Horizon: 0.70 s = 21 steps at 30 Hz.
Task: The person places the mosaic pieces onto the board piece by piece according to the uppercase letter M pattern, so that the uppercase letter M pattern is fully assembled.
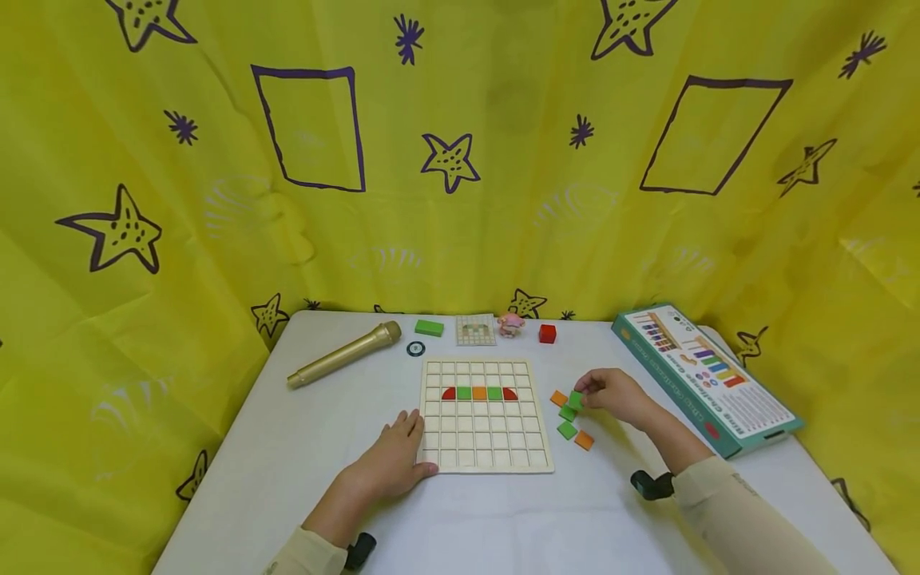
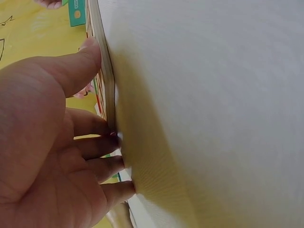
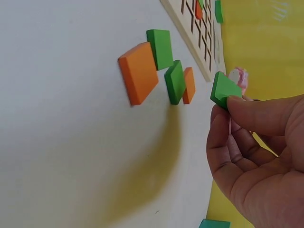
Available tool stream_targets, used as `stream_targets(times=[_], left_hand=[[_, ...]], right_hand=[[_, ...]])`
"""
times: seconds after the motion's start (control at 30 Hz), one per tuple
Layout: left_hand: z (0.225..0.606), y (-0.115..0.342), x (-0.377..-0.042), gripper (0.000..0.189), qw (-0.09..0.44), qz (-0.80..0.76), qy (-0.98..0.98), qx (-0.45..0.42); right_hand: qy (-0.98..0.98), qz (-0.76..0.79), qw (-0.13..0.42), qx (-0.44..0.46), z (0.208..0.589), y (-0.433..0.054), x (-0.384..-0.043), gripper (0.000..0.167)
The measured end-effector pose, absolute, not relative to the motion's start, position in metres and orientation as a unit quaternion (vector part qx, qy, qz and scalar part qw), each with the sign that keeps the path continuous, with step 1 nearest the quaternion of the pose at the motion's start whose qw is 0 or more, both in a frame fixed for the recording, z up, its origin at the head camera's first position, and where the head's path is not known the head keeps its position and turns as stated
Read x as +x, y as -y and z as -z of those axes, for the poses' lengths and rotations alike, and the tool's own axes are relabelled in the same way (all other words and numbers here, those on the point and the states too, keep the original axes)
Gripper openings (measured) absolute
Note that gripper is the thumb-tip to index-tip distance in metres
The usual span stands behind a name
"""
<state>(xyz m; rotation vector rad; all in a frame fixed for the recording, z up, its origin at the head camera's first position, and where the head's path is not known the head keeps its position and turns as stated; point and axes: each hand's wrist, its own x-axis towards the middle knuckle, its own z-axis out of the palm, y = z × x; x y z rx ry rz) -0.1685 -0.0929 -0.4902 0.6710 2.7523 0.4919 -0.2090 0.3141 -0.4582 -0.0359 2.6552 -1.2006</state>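
My right hand point(image 1: 614, 397) pinches a green square tile point(image 3: 225, 89) between thumb and fingertips, raised above the table. Below it lie loose tiles: two green, one of them a flat square point(image 1: 567, 430), and two orange, the nearer one point(image 3: 138, 74) large in the right wrist view. A pale wooden grid board point(image 1: 489, 458) sits in the middle of the table. Across one of its upper rows runs a line of red, green, orange, green and red pieces point(image 1: 479, 394). My left hand point(image 1: 391, 455) rests at the board's lower left corner, fingers extended along the edge, thumb on the near rim.
Behind the board stand a small pattern card point(image 1: 476, 329), a pink figurine point(image 1: 511, 324), a red cube point(image 1: 548, 334), a green block point(image 1: 429, 328) and a round disc point(image 1: 415, 349). A gold microphone point(image 1: 345, 356) lies left; a game box point(image 1: 707, 375) lies right.
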Motion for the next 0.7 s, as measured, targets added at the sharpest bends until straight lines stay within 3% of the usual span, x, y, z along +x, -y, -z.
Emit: stream_targets(times=[0.7], left_hand=[[0.488,0.093,-0.167,0.085,0.131,-0.158,-0.951,0.233]], right_hand=[[-0.906,0.4,0.136,-0.012,0.447,-0.27,-0.231,0.016]])
